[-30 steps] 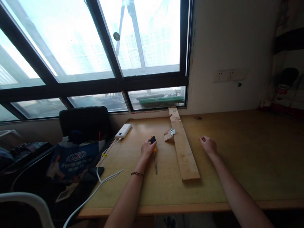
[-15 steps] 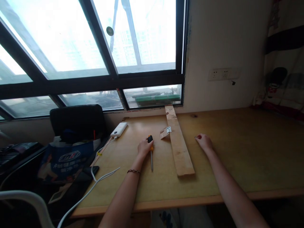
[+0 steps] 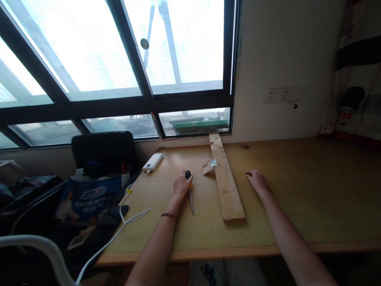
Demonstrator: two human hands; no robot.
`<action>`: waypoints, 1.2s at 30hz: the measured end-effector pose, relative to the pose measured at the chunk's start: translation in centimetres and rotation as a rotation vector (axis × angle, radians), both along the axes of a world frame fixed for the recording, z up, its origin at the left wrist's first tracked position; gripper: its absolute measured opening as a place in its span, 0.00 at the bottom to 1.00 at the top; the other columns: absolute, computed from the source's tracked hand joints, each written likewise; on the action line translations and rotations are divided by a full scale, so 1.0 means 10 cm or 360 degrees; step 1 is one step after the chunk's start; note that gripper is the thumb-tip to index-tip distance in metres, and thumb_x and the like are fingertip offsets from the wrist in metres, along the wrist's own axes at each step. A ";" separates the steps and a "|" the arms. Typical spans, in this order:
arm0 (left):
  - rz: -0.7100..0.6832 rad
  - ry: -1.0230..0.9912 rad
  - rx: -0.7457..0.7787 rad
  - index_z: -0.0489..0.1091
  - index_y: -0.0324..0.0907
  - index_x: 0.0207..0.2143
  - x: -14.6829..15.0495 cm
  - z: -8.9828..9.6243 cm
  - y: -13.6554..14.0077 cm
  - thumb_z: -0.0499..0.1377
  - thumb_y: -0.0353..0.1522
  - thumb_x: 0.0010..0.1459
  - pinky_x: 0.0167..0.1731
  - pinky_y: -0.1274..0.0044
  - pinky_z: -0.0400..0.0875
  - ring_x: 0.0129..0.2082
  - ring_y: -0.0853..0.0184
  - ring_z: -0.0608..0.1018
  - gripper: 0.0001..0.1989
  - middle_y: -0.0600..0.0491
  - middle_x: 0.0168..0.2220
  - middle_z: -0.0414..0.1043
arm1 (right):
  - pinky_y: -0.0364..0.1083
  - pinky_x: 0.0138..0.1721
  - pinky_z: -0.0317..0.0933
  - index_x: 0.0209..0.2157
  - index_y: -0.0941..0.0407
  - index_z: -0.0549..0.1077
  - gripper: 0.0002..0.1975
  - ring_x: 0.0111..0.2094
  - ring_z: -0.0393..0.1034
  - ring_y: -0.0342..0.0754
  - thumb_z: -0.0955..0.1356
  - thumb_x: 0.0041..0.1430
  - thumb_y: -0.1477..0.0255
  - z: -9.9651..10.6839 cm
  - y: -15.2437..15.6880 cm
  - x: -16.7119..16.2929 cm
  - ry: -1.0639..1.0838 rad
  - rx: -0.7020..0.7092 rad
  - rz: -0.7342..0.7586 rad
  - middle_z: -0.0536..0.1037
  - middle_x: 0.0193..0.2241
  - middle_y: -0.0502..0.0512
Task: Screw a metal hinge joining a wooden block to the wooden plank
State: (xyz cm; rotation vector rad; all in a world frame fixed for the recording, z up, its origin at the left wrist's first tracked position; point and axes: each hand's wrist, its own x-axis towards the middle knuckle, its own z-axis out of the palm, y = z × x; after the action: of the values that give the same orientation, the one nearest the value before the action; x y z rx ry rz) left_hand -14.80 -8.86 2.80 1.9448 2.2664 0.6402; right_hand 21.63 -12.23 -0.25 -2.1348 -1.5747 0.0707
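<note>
My left hand [image 3: 182, 184] is closed on a screwdriver [image 3: 191, 194] with a black and orange handle, its metal shaft pointing toward the near edge of the table. To the right of it lies a long wooden board [image 3: 226, 182], running from the window wall toward me. A metal hinge [image 3: 213, 163] sits at the board's left edge and joins a small wooden piece [image 3: 208, 168] that is tilted. Right of the board, my right hand [image 3: 257, 180] is closed in a pinch; a tiny dark thing shows at its fingertips, too small to name.
A white power bank [image 3: 152, 162] with a white cable [image 3: 126, 222] lies along the table's left edge. Beyond that edge stand a black chair [image 3: 102, 153] and a blue printed bag [image 3: 92, 198]. The window [image 3: 184, 95] and wall sockets [image 3: 276, 95] are behind the table [image 3: 312, 198].
The whole view has shifted slightly to the right. The screwdriver's shaft has swung a little, its tip now slightly further right. Both hands keep their grips.
</note>
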 end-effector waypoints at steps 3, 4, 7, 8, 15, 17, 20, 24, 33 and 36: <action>0.0001 0.0011 0.0018 0.60 0.40 0.52 0.00 0.00 -0.02 0.50 0.47 0.53 0.34 0.74 0.66 0.40 0.58 0.75 0.29 0.41 0.39 0.72 | 0.41 0.28 0.55 0.33 0.52 0.77 0.11 0.34 0.69 0.46 0.64 0.53 0.66 0.00 0.00 0.00 0.0003 0.0002 -0.0022 0.75 0.34 0.54; 0.0000 0.0016 0.0028 0.60 0.40 0.52 0.00 0.00 -0.02 0.50 0.47 0.53 0.34 0.74 0.66 0.40 0.58 0.75 0.29 0.41 0.39 0.72 | 0.41 0.28 0.56 0.33 0.52 0.77 0.11 0.34 0.69 0.46 0.64 0.53 0.66 0.00 0.00 -0.01 0.0005 0.0007 -0.0029 0.75 0.34 0.54; 0.0009 0.0023 0.0039 0.60 0.40 0.52 -0.01 -0.02 -0.02 0.49 0.48 0.53 0.34 0.74 0.66 0.39 0.58 0.75 0.29 0.41 0.39 0.72 | 0.41 0.28 0.56 0.32 0.52 0.77 0.10 0.33 0.69 0.46 0.64 0.52 0.66 -0.01 0.00 -0.01 0.0023 0.0032 -0.0034 0.75 0.34 0.54; 0.0011 0.0024 0.0040 0.60 0.40 0.52 -0.01 -0.02 -0.02 0.49 0.48 0.53 0.33 0.74 0.65 0.39 0.58 0.75 0.29 0.41 0.39 0.73 | 0.41 0.28 0.56 0.32 0.52 0.77 0.10 0.33 0.69 0.46 0.64 0.52 0.66 -0.01 0.00 -0.01 0.0029 0.0039 -0.0036 0.75 0.34 0.54; 0.0017 0.0078 0.0032 0.60 0.39 0.52 0.04 0.09 -0.09 0.48 0.47 0.55 0.33 0.74 0.65 0.38 0.58 0.75 0.28 0.41 0.37 0.72 | 0.41 0.25 0.54 0.30 0.54 0.76 0.10 0.32 0.69 0.47 0.64 0.52 0.66 -0.01 0.00 -0.03 0.0006 0.0064 -0.0049 0.76 0.33 0.56; 0.0032 0.0111 0.0031 0.60 0.39 0.52 0.07 0.12 -0.13 0.47 0.47 0.55 0.32 0.74 0.64 0.38 0.58 0.75 0.28 0.41 0.37 0.72 | 0.41 0.25 0.54 0.29 0.55 0.76 0.10 0.32 0.69 0.46 0.64 0.52 0.67 -0.02 0.01 -0.04 0.0002 0.0069 -0.0058 0.75 0.33 0.57; -0.0003 0.0142 0.0063 0.60 0.39 0.52 0.11 0.14 -0.17 0.47 0.46 0.56 0.32 0.75 0.64 0.36 0.59 0.75 0.27 0.42 0.35 0.72 | 0.41 0.26 0.54 0.29 0.56 0.75 0.09 0.32 0.69 0.46 0.64 0.52 0.68 -0.04 0.03 -0.04 0.0002 0.0078 -0.0065 0.75 0.33 0.57; -0.0289 -0.0009 0.0160 0.59 0.42 0.53 0.18 0.13 -0.14 0.49 0.42 0.56 0.34 0.77 0.63 0.33 0.64 0.74 0.24 0.49 0.30 0.72 | 0.41 0.26 0.55 0.29 0.56 0.75 0.09 0.32 0.69 0.46 0.64 0.52 0.69 -0.03 0.04 -0.05 0.0007 0.0114 -0.0094 0.75 0.34 0.57; -0.0798 -0.0548 0.0201 0.60 0.38 0.50 0.65 -0.03 0.35 0.62 0.30 0.42 0.47 0.74 0.60 0.49 0.61 0.68 0.30 0.44 0.50 0.63 | 0.43 0.31 0.57 0.30 0.56 0.72 0.10 0.29 0.69 0.47 0.61 0.54 0.68 0.12 0.05 -0.14 0.0211 0.0532 -0.0009 0.77 0.29 0.56; -0.0776 -0.0545 0.0155 0.57 0.36 0.52 0.79 -0.18 0.44 0.62 0.28 0.39 0.53 0.72 0.54 0.54 0.59 0.61 0.34 0.42 0.53 0.59 | 0.43 0.31 0.58 0.32 0.56 0.72 0.09 0.28 0.69 0.47 0.62 0.53 0.68 0.12 0.07 -0.14 0.0389 0.0609 0.0027 0.77 0.29 0.55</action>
State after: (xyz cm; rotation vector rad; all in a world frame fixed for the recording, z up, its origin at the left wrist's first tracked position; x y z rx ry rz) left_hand -6.87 -4.43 1.04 2.1179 1.5139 0.9357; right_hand 20.21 -11.49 0.93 -1.7453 -1.3418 0.0312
